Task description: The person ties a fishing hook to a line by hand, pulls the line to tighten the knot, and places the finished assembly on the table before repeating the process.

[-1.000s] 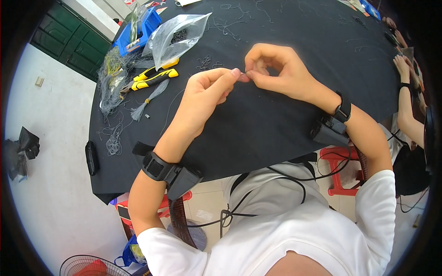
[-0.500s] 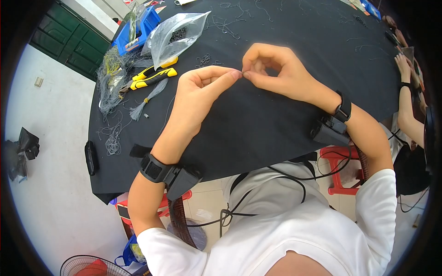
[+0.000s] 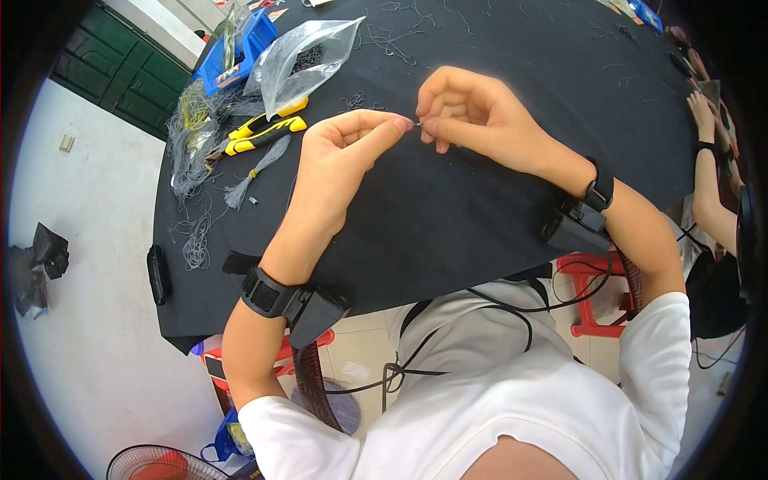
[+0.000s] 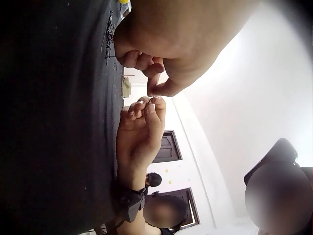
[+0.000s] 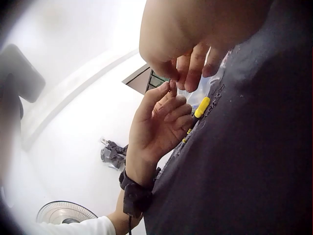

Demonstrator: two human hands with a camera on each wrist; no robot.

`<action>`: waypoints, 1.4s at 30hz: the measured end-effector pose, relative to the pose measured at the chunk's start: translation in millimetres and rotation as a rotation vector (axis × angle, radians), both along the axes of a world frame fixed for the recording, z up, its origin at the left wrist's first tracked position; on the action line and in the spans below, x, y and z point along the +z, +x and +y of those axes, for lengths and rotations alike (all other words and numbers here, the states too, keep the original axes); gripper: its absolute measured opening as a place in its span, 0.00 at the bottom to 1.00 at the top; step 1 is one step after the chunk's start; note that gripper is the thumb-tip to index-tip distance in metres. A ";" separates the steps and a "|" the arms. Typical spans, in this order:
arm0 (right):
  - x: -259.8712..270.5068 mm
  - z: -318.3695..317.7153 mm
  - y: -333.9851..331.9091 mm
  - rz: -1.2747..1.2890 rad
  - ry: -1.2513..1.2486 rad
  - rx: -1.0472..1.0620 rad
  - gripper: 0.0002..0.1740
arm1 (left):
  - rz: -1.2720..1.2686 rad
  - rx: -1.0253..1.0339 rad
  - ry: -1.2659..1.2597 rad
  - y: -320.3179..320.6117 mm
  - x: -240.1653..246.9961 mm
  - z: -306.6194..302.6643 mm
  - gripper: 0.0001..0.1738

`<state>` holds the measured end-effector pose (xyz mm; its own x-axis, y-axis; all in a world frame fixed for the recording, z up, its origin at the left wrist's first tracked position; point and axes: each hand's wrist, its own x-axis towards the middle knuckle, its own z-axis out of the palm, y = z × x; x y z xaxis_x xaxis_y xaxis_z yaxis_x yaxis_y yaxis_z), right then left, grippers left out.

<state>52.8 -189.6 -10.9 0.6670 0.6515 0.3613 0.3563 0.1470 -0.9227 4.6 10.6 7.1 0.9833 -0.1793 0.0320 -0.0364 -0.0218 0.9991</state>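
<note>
pinching a short thin strand point(image 3: 417, 123) between thumb and forefinger, the left hand point(image 3: 344, 152) is meeting the right hand point(image 3: 472, 112) fingertip to fingertip just above the black bench point(image 3: 448, 232). the right hand is clamping the other end of the same strand with its thumb and forefinger, and its other fingers are curling under the palm. only a sliver of the strand is showing in the narrow gap between the two pinches, and what it is made of is too small to tell. the left wrist view is showing the two sets of fingertips nearly touching, with the strand as a faint line between them. both forearms are lying across the near edge of the bench.

behind the left hand, a yellow-handled tool point(image 3: 264, 134) is lying on the cloth, just beside a clear plastic bag point(image 3: 304, 60) that is holding dark bits. a blue bin point(image 3: 240, 48) is sitting at the far left edge, next to a grey tangle of wire point(image 3: 192, 128). a small tied bundle of grey strands point(image 3: 252, 176) is lying near the tool. another person's hand point(image 3: 702, 112) is resting at the right edge of the bench.
</note>
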 end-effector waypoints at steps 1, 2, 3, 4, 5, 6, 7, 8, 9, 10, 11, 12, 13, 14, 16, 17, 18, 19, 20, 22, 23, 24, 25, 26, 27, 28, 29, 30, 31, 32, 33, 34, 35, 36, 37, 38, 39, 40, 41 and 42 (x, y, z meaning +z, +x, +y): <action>0.3 -0.2 0.0 0.000 -0.008 -0.005 0.05 | 0.003 -0.001 0.003 0.1 0.0 0.4 0.10; 0.1 -0.2 0.1 -0.006 -0.012 -0.007 0.05 | 0.000 0.007 0.002 -0.1 -0.4 -0.4 0.10; 0.1 -0.4 0.3 -0.012 -0.016 -0.010 0.05 | -0.005 0.014 0.001 -0.3 -0.8 -2.0 0.10; 0.1 -0.5 0.4 -0.020 -0.020 -0.013 0.05 | -0.010 0.022 0.000 -0.4 -0.9 -2.8 0.10; 0.4 -0.3 0.2 -0.018 -0.018 -0.019 0.05 | -0.012 0.021 0.001 -0.5 -0.8 -2.8 0.10; 0.6 0.0 -0.1 -0.016 -0.016 -0.025 0.05 | -0.015 0.021 0.002 -0.7 -0.6 -2.7 0.10; 0.6 0.2 -0.3 -0.014 -0.013 -0.032 0.06 | -0.017 0.021 0.003 -0.9 -0.4 -2.6 0.10; 0.4 -0.1 -0.2 -0.017 -0.020 -0.035 0.05 | -0.017 0.015 0.009 -1.1 0.2 -2.3 0.10; 0.0 -0.5 -0.1 -0.020 -0.027 -0.038 0.05 | -0.017 0.009 0.015 -1.2 0.9 -1.8 0.10; -0.4 -0.8 0.2 -0.024 -0.033 -0.042 0.04 | -0.018 0.002 0.021 -1.4 1.4 -1.5 0.10; -2.2 -0.6 1.6 -0.026 -0.061 -0.074 0.05 | -0.019 0.016 0.028 -1.6 1.8 -1.3 0.09; -5.2 -0.2 3.7 -0.029 -0.088 -0.106 0.06 | -0.020 0.030 0.035 -1.9 2.1 -1.2 0.09; -6.2 0.3 4.7 -0.033 -0.115 -0.138 0.07 | -0.021 0.043 0.042 -1.9 2.2 -1.1 0.08; -4.4 -0.2 3.5 0.033 -0.134 -0.096 0.08 | -0.141 0.065 0.099 -1.3 0.2 -0.9 0.07; 2.0 -0.1 -2.7 0.165 -0.171 -0.011 0.13 | -0.380 0.109 0.210 0.6 -5.5 -0.7 0.06; 2.0 0.5 -4.7 0.326 -0.131 0.143 0.16 | -0.526 0.089 0.293 0.8 -5.1 -1.4 0.06; 1.8 1.0 -6.8 0.487 -0.088 0.297 0.18 | -0.671 0.067 0.376 0.8 -4.3 -2.6 0.05; 1.3 1.8 -9.6 0.649 -0.044 0.453 0.21 | -0.815 0.045 0.460 0.5 -3.2 -4.5 0.05; 0.9 4.3 -13.6 0.724 -0.031 0.528 0.27 | -0.799 0.003 0.446 -6.3 2.8 -10.3 0.06; 3.2 11.7 -23.9 0.945 0.108 0.486 0.26 | -0.826 -0.020 0.510 -16.0 6.5 -15.9 0.08; 8.0 13.3 -27.5 1.030 0.161 0.418 0.26 | -0.858 -0.025 0.546 -19.2 9.3 -17.6 0.08; 8.9 11.9 -26.8 0.986 0.178 0.399 0.24 | -0.920 -0.003 0.570 -20.3 11.2 -18.3 0.09; 9.6 9.6 -24.5 0.941 0.195 0.381 0.22 | -0.984 0.020 0.593 -20.8 12.8 -18.7 0.09; 10.2 7.3 -21.5 0.897 0.212 0.363 0.20 | -1.046 0.044 0.617 -21.0 13.7 -18.6 0.10; 6.8 4.7 -16.4 0.884 0.260 0.381 0.19 | -1.126 0.036 0.666 -20.8 14.0 -17.9 0.11; 2.8 3.4 -10.4 0.870 0.309 0.398 0.18 | -1.206 0.028 0.715 -20.3 14.4 -16.7 0.11; 1.1 2.6 -6.2 0.855 0.359 0.415 0.16 | -1.286 0.018 0.765 -19.8 15.0 -16.3 0.12; 1.7 2.2 -3.4 0.857 0.321 0.255 0.15 | -1.328 0.025 0.706 -22.0 16.9 -20.5 0.13; 8.0 -3.0 -1.7 0.830 0.335 0.302 0.14 | -1.348 0.026 0.688 -20.7 16.2 -21.7 0.12; 14.1 -4.2 -1.2 0.814 0.307 0.207 0.14 | -1.367 0.027 0.669 -19.5 14.5 -22.4 0.11; 17.6 -4.6 0.3 0.798 0.277 0.114 0.13 | -1.385 0.030 0.651 -19.1 13.4 -22.7 0.10; 16.6 -8.1 5.1 0.735 0.195 0.140 0.16 | -1.371 0.046 0.695 -21.1 16.7 -21.4 0.14; 16.0 -8.7 4.8 0.741 0.174 0.160 0.17 | -1.353 0.048 0.694 -20.6 15.9 -19.7 0.14; 16.8 -8.3 3.4 0.745 0.153 0.180 0.18 | -1.337 0.051 0.694 -19.4 14.3 -18.1 0.14; 17.5 -7.7 1.4 0.751 0.132 0.200 0.19 | -1.319 0.052 0.694 -18.7 13.6 -17.1 0.14; 18.0 -6.6 -0.6 0.756 0.112 0.220 0.20 | -1.304 0.009 0.682 -19.7 14.9 -18.1 0.14; 18.4 -4.7 -3.5 0.728 0.133 0.193 0.20 | -1.294 -0.020 0.670 -19.1 13.7 -19.4 0.13; 18.6 -2.2 -6.7 0.701 0.153 0.166 0.19 | -1.282 -0.050 0.656 -17.7 10.7 -20.8 0.13; 18.7 -1.3 -8.3 0.675 0.173 0.139 0.19 | -1.269 -0.079 0.643 -16.7 8.3 -21.5 0.12; 17.6 -2.3 -7.9 0.665 0.191 0.139 0.16 | -1.251 -0.116 0.628 -15.9 6.9 -21.2 0.11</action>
<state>44.9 -191.9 6.6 0.7014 0.7124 0.0223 -0.3078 0.3310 -0.8920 -11.3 -10.6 14.0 0.3429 -0.5675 0.7486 -0.9151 -0.3819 0.1296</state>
